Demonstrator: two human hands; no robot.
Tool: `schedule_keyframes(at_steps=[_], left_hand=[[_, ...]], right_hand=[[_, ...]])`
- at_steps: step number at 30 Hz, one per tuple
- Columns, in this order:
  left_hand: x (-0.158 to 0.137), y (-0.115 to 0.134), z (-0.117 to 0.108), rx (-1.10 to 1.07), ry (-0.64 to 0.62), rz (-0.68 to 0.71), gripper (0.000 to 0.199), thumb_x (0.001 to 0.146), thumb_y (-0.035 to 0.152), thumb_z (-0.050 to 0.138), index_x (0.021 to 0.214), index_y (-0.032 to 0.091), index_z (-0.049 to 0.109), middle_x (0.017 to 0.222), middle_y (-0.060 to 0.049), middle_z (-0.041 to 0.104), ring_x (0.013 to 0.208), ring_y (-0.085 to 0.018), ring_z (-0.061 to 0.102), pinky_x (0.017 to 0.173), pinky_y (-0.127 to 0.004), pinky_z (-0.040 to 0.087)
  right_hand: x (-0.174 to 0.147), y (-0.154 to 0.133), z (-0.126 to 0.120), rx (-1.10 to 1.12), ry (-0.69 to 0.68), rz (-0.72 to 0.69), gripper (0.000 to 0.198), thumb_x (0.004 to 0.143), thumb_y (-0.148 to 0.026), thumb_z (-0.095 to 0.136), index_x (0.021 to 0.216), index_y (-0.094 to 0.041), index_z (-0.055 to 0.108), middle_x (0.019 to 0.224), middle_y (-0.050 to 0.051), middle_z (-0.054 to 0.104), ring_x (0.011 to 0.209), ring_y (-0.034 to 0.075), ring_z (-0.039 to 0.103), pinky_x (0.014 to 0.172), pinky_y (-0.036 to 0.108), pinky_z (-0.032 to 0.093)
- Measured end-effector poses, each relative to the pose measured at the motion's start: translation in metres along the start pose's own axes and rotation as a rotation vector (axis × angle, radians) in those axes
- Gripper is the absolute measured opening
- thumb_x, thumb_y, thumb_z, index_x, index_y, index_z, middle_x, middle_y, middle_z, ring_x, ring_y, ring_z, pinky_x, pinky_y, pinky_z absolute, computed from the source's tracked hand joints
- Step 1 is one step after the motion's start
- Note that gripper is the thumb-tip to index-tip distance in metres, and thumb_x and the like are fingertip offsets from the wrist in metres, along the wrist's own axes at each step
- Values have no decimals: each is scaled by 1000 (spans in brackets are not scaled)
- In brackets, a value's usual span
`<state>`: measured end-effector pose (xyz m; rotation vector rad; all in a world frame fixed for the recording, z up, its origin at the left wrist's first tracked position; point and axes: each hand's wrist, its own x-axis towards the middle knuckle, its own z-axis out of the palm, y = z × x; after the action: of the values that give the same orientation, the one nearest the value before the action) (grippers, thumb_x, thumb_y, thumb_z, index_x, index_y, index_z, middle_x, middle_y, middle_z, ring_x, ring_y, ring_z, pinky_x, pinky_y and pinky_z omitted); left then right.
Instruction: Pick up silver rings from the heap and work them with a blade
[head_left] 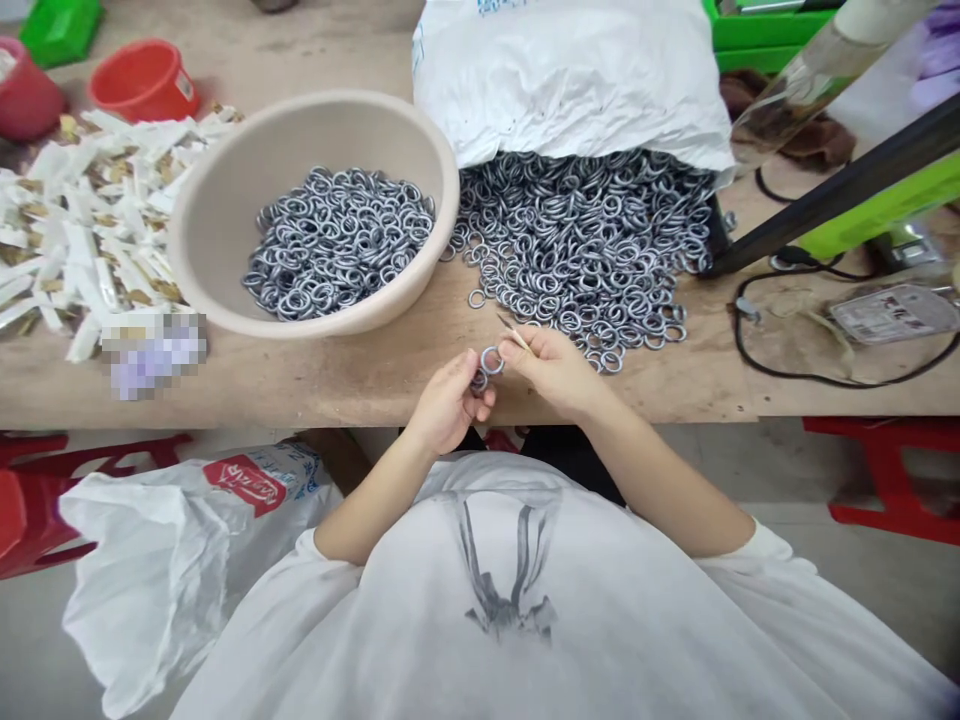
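Near the table's front edge, my left hand (pixel 452 400) is closed on a few grey rings (pixel 491 360), one of them standing up between my two hands. My right hand (pixel 551 368) pinches a thin pointed tool with a pale shaft and dark tip (pixel 516 330); its fingertips are beside the upright ring. Just beyond my hands a large heap of the same rings (pixel 577 260) spreads over the table. To the left, a wide beige basin (pixel 217 210) holds a pile of rings (pixel 345 240).
A white sack (pixel 570 80) lies open behind the heap. White strips and brown bits (pixel 75 220) cover the left side, near a red bowl (pixel 142 85). A black and green bar (pixel 847 190) and a dark cable (pixel 787 375) are at right. A plastic bag (pixel 157 570) is below the table.
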<state>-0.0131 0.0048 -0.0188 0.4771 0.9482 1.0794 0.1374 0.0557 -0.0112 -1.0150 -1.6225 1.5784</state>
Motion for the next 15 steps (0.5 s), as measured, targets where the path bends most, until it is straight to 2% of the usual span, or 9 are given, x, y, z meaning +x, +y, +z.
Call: schedule_keyframes(at_steps=[3,6,11,13,15], left_hand=[[-1,-10,13,32,-69,-2,52,75,66,74,83,17,57,61,3,53,47,-7,46,37,-17,33],[-3,-15,19,76,-71,36,55,74,71,71,81,19,54,54,6,46,43,-6,40,36,-17,30],[-8,-9,21,65,-46,64,53,71,64,77,76,18,51,67,4,52,44,-4,42,36,-17,31],[-11,-7,22,49,-40,54,52,71,62,78,73,18,50,66,5,51,43,-4,42,36,-17,31],[-14,-5,23,39,-47,31,52,72,61,77,71,18,48,64,5,50,42,-3,41,36,-17,31]], right_hand=[[-10,1,12,-74,155,-30,35,92,-53,54,76,-23,50,69,-1,54,67,16,52,64,29,44],[-15,3,16,-191,281,-95,26,91,-46,56,78,-22,54,74,1,56,73,17,54,66,29,44],[-17,2,12,151,112,-66,40,85,-60,62,94,-21,64,68,-2,59,60,14,55,57,28,46],[-17,0,12,165,95,-51,44,79,-63,70,94,-21,64,66,-3,60,56,14,56,56,28,46],[-18,-3,11,137,106,-26,44,80,-64,70,89,-22,62,63,-3,61,53,14,55,54,28,46]])
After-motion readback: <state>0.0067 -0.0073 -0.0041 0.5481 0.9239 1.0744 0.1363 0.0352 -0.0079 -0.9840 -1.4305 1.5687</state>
